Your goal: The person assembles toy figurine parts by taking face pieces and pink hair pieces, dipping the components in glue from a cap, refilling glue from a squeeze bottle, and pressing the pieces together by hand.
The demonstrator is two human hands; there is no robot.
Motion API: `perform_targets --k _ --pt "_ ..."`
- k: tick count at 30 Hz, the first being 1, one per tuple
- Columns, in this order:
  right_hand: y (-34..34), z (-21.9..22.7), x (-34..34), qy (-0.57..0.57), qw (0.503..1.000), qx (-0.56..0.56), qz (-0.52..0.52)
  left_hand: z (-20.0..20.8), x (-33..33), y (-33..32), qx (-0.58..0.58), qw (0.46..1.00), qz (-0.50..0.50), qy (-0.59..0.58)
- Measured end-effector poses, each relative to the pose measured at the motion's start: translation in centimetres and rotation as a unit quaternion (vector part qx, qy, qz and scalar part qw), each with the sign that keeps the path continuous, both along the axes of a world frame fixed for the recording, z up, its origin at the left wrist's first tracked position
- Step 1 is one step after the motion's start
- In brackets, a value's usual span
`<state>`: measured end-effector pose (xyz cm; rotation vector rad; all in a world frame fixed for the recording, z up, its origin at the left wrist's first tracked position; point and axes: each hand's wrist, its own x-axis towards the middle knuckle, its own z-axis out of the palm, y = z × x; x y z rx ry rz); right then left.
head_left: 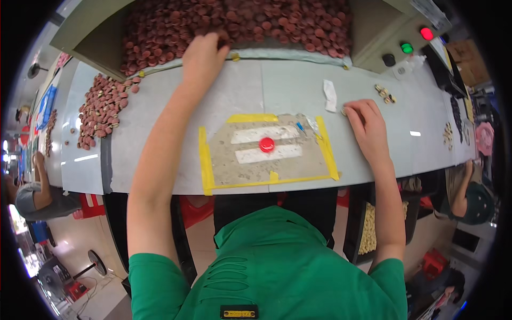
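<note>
My left hand (pixel 205 57) reaches to the front edge of a heap of dark red round discs (pixel 250 24) in a wide bin. Its fingers curl among the discs, and their tips are partly hidden. Over the right side of the table, my right hand (pixel 368 125) is closed in a pinch. A small pale piece (pixel 344 111) shows at its fingertips, too small to name. Just beyond it lies a crumpled white strip (pixel 330 96). Between my forearms, a red round dome-shaped piece (pixel 266 144) sits on a worn grey mat (pixel 293 168) bordered with yellow tape.
Loose reddish discs with pale parts (pixel 101 114) lie in a pile at the left. Small gold-coloured pieces (pixel 385 94) are at the right, near a panel with a green button (pixel 407 48) and red light (pixel 426 33). Below the table's right edge stands a tray of pale pieces (pixel 369 229).
</note>
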<state>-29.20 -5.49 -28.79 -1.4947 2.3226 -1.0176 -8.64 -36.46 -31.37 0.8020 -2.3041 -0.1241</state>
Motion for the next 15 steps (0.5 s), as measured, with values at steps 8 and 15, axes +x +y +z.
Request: perform_targets --k 8,15 --pt "0.2 0.7 0.8 0.062 0.995 -0.026 0.078 4.1 4.1 6.9 0.354 0.908 -0.088 0.208" --pt "0.0 0.8 1.2 0.154 0.981 -0.016 0.118 3.6 10.2 16.9 0.702 0.585 -0.136 0.383"
